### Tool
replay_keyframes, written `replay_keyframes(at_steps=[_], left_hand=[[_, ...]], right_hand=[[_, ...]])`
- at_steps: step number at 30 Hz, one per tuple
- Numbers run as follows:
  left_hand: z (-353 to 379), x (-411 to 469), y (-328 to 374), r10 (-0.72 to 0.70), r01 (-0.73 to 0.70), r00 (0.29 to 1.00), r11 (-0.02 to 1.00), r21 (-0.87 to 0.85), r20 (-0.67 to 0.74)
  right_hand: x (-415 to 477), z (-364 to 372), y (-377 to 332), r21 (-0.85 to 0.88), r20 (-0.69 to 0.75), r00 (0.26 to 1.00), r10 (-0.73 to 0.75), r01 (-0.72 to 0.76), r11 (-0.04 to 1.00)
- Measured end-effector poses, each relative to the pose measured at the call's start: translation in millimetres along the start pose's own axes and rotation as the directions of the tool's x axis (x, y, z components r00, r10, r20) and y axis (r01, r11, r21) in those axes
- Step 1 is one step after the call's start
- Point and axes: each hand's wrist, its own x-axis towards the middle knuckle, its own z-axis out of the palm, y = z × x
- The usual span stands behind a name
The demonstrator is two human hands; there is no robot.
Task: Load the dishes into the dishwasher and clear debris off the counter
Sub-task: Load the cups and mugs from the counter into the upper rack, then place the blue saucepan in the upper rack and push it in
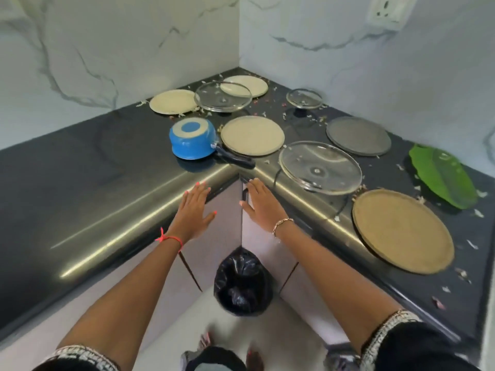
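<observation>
On the dark L-shaped counter [80, 156] lie several dishes: an upside-down blue saucepan [191, 141], cream plates [172, 101] [251, 135] [249, 84], a grey plate [358, 135], a brown plate [401, 228] and three glass lids [222, 96] [304, 98] [320, 167]. Small bits of debris [316, 119] are scattered among them. My left hand [194, 210] and my right hand [263, 203] are stretched out flat, fingers straight, in front of the counter's inner corner, below its edge. Both hold nothing.
A green banana leaf [442, 175] lies at the right. A bin lined with a black bag [242, 282] stands on the floor in the corner below the cabinets [267, 242]. Marble walls enclose the counter; a socket [385, 12] sits top right.
</observation>
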Motion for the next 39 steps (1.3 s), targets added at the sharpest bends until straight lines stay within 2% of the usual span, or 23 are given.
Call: replay_keyframes(at_steps=[3, 6, 12, 19, 25, 31, 36, 39], left_hand=[[-13, 30, -27, -0.067, 0.067, 0.997, 0.998, -0.012, -0.036], [-23, 56, -58, -0.162, 0.161, 0.985, 0.987, -0.016, -0.058], [-34, 99, -113, -0.315, 0.315, 0.949, 0.949, -0.011, 0.005], [-22, 126, -149, -0.346, 0.346, 0.932, 0.938, 0.023, 0.107], [-8, 127, -156, -0.335, 0.328, 0.94, 0.94, 0.094, 0.065], [-7, 129, -156, -0.334, 0.324, 0.941, 0.936, 0.134, 0.059], [-9, 128, -155, -0.338, 0.326, 0.938, 0.935, 0.141, 0.078], [-12, 128, -151, -0.35, 0.339, 0.931, 0.934, 0.112, 0.103]], right_hand=[[45, -18, 3, 0.039, -0.062, 0.998, 0.007, -0.005, 0.999], [87, -27, 7, -0.019, -0.083, 0.996, -0.018, 0.017, 1.0], [163, -17, 5, -0.06, -0.007, 1.0, 0.02, -0.021, 0.998], [218, 6, -1, -0.14, 0.045, 0.995, 0.091, -0.084, 0.987], [241, 21, 0, -0.218, 0.059, 0.988, 0.143, -0.127, 0.968], [247, 26, -4, -0.168, 0.029, 0.989, 0.142, -0.136, 0.976], [238, 17, -13, 0.07, 0.068, 0.978, 0.197, -0.201, 0.977], [229, 9, -16, 0.101, 0.069, 0.978, 0.195, -0.202, 0.974]])
